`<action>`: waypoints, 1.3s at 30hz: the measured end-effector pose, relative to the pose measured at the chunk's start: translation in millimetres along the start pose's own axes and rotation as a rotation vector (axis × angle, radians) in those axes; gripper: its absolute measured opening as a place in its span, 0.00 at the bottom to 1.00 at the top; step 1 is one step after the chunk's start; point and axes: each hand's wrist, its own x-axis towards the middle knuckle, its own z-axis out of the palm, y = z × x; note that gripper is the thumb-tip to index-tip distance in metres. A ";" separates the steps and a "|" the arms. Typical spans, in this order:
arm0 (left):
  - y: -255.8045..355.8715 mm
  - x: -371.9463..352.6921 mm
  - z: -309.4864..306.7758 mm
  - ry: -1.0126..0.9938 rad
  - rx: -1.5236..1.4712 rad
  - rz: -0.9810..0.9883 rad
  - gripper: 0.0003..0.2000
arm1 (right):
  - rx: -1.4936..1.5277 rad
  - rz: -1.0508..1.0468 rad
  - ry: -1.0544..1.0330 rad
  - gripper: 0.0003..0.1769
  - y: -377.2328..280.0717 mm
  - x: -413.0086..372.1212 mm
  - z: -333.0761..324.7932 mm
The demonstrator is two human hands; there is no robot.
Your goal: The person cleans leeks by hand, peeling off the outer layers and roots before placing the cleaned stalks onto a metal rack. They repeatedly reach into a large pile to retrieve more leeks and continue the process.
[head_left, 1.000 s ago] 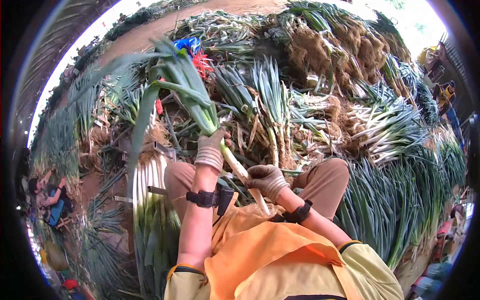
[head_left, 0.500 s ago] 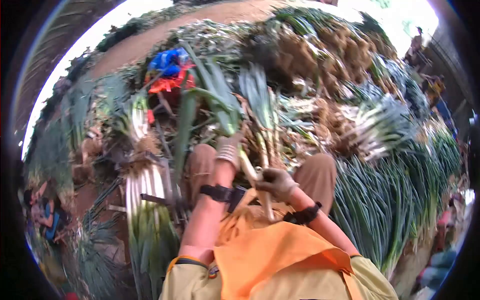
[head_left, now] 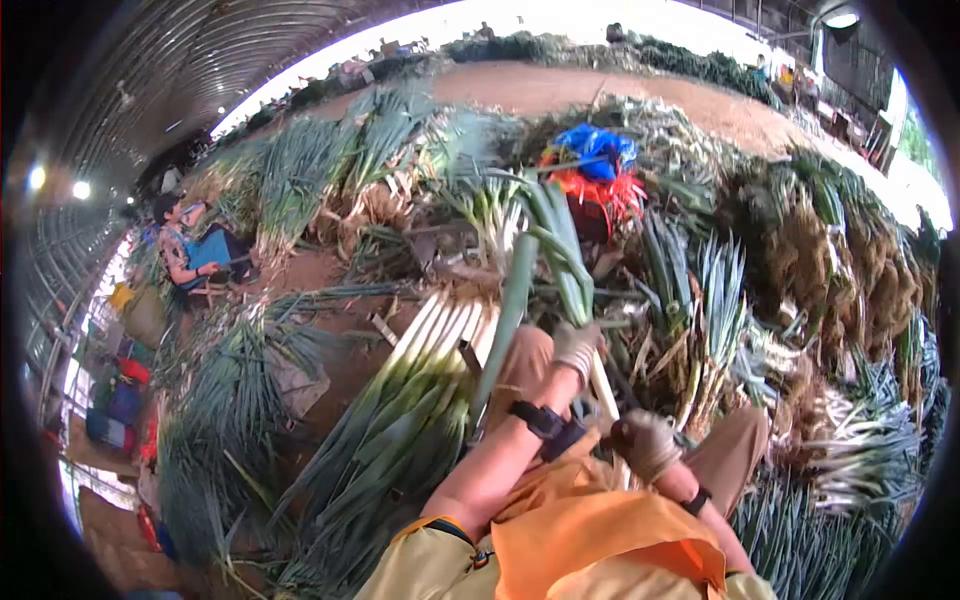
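Note:
My left hand (head_left: 575,350), in a pale glove, is closed around a large leek (head_left: 566,270) just below its green leaves. The leaves fan upward, one bent down to the left, while the white shank slants down between my knees. My right hand (head_left: 648,446), also gloved, is curled into a fist beside the lower shank; whatever its fingers hold is hidden. Left of my knee, a row of leeks (head_left: 430,350) lies with white ends up and green leaves toward me. More leeks (head_left: 490,215) stand behind them.
A blue and red plastic bundle (head_left: 600,165) sits beyond my hands. Piled leeks with soil-covered roots (head_left: 820,260) rise at the right, with trimmed leeks (head_left: 850,430) below. At the left, a person (head_left: 190,245) sits low near a heap of leaves (head_left: 235,400).
My view has swung left, so the scene sits farther right and the seated person shows more fully. My left hand keeps its grip on the leek; my right hand appears lower beside the shank.

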 end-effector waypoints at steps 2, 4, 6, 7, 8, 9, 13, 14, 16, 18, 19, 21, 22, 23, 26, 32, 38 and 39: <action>22.4 -15.2 -29.2 -0.044 0.050 0.111 0.08 | -0.317 -0.345 0.120 0.11 7.9 11.1 -6.3; -2.2 17.1 -45.5 -0.186 -0.458 -0.110 0.07 | 0.134 -0.119 0.070 0.11 -8.6 17.9 -5.5; 17.0 34.8 -45.4 -0.154 -0.609 -0.232 0.08 | 0.329 0.079 -0.064 0.08 -10.5 21.7 -13.5; 35.1 35.6 -42.4 -0.129 -0.599 -0.255 0.08 | 0.516 0.179 -0.132 0.07 -25.4 18.8 -14.6; 40.8 51.4 -45.7 -0.150 -0.544 -0.205 0.07 | 0.476 0.174 -0.165 0.07 -34.5 14.2 -15.8; 48.1 65.2 -47.9 -0.166 -0.494 -0.144 0.07 | 0.433 0.165 -0.209 0.08 -40.1 11.9 -16.9; 99.1 96.1 -54.2 -0.132 -0.520 -0.075 0.05 | -0.401 -0.209 -0.085 0.07 20.7 -7.2 -36.3; 110.7 114.5 -63.9 -0.164 -0.546 -0.077 0.06 | -0.691 0.022 -0.194 0.10 53.6 -12.0 -45.0; 129.8 149.6 -78.0 -0.169 -0.571 0.009 0.07 | -0.930 0.397 -0.270 0.14 137.5 -49.2 -71.9; 143.7 164.0 -75.1 -0.146 -0.580 0.116 0.07 | -0.908 0.454 -0.212 0.13 162.5 -65.1 -99.3; 150.1 162.3 -74.0 -0.107 -0.549 0.137 0.08 | -0.922 0.396 -0.192 0.14 144.7 -60.6 -102.1; 146.3 159.5 -66.0 -0.081 -0.478 0.129 0.08 | -0.674 0.344 -0.054 0.15 100.4 -38.3 -101.7; 139.6 161.4 -56.5 -0.096 -0.518 0.051 0.09 | -0.551 0.309 0.007 0.16 70.1 -25.6 -100.0; 130.9 164.0 -46.5 -0.110 -0.560 -0.027 0.09 | -0.676 0.170 0.067 0.25 46.0 -7.6 -96.6; 102.2 159.6 -23.5 -0.179 -0.574 -0.128 0.08 | -0.250 -0.164 -0.007 0.37 24.1 18.3 -76.4; 63.8 158.2 -10.6 -0.159 -0.521 -0.410 0.07 | -0.341 -0.057 -0.127 0.07 21.4 9.7 -61.6; 63.3 213.6 -54.2 -0.026 -0.492 -0.114 0.09 | -0.246 0.099 -0.195 0.09 50.8 -91.0 -89.0; 62.7 224.3 -56.5 -0.040 -0.503 -0.139 0.09 | -0.348 0.167 -0.172 0.11 67.5 -93.2 -94.7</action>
